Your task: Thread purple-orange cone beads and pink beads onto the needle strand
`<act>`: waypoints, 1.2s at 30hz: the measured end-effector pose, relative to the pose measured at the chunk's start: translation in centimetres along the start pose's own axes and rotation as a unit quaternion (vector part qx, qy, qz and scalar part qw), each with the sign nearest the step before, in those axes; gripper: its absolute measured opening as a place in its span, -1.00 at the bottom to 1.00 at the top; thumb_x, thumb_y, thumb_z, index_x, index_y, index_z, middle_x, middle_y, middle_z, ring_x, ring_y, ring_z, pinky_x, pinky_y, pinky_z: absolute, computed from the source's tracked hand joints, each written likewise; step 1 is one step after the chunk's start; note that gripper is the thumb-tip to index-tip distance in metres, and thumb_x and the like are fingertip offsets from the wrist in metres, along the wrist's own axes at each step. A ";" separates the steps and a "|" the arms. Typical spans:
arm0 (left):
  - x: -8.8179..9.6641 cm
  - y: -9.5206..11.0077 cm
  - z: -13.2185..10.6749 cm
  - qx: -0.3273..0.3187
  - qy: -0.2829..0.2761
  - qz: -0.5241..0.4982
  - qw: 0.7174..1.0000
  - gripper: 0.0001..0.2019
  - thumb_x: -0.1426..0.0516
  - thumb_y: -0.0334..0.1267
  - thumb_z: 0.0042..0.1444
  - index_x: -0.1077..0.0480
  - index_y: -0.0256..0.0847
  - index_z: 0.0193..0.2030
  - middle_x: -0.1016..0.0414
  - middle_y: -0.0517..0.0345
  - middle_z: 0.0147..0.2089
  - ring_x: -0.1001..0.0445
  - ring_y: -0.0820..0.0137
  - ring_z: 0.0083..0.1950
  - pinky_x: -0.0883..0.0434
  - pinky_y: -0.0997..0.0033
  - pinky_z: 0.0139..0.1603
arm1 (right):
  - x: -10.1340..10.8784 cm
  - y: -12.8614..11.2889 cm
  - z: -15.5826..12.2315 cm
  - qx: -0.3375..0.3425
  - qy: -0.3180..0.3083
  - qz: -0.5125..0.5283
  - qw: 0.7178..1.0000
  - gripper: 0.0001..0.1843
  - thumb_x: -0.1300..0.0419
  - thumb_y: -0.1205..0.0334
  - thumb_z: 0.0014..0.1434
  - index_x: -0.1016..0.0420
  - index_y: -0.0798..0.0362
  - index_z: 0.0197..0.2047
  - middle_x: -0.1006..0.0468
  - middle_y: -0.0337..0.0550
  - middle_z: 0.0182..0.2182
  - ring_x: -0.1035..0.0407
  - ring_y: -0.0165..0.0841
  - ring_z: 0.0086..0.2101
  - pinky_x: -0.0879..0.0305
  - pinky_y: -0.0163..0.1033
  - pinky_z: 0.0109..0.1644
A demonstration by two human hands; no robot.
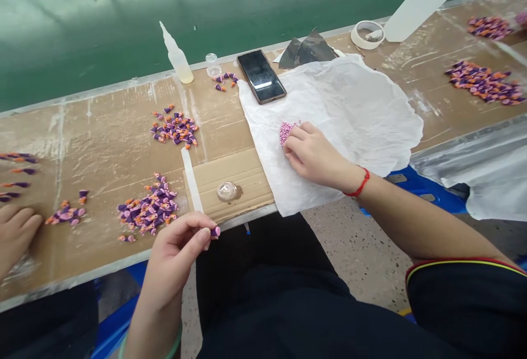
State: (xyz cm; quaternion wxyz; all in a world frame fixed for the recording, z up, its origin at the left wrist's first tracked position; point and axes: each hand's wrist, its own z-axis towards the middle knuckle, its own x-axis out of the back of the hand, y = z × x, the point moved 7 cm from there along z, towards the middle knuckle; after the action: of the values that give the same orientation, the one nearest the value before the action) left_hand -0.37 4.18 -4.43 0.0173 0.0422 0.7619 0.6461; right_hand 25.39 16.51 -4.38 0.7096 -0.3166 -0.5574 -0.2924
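My left hand [178, 249] is held just off the table's near edge, thumb and fingers pinched on a small purple piece [215, 231]. My right hand [309, 152] lies on a sheet of white paper [349, 112], fingertips closed at a small heap of pink beads [285, 130]; whether a bead is between them is hidden. A pile of purple and orange pieces [148, 209] lies just beyond my left hand.
Another pile of pieces [176, 128], a glue bottle [177, 56], a small clear cap [226, 190], a phone [261, 76] and a tape roll [367, 34] are on the cardboard-covered bench. More piles [486, 82] lie at the right. Another person's hand [14, 233] rests at the left edge.
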 end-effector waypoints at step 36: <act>-8.1 5.2 2.4 -0.079 0.027 0.052 0.995 -0.86 -0.18 -0.28 0.07 -0.43 -0.22 -0.49 -0.44 0.22 -0.56 -0.35 0.50 -0.54 -0.30 0.53 -0.54 | 8.0 -8.5 -2.1 0.058 0.052 0.377 0.923 -0.86 -0.11 0.37 0.29 -0.39 0.06 -0.34 -0.46 -0.26 -0.48 -0.30 -0.44 -0.46 -0.23 -0.30 -0.34</act>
State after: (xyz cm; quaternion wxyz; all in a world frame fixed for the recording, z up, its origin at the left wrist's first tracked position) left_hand 8.10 6.67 0.07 -0.0336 0.0628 0.7057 0.7050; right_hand 21.81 9.04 4.08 0.8126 -0.4460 -0.3749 0.0138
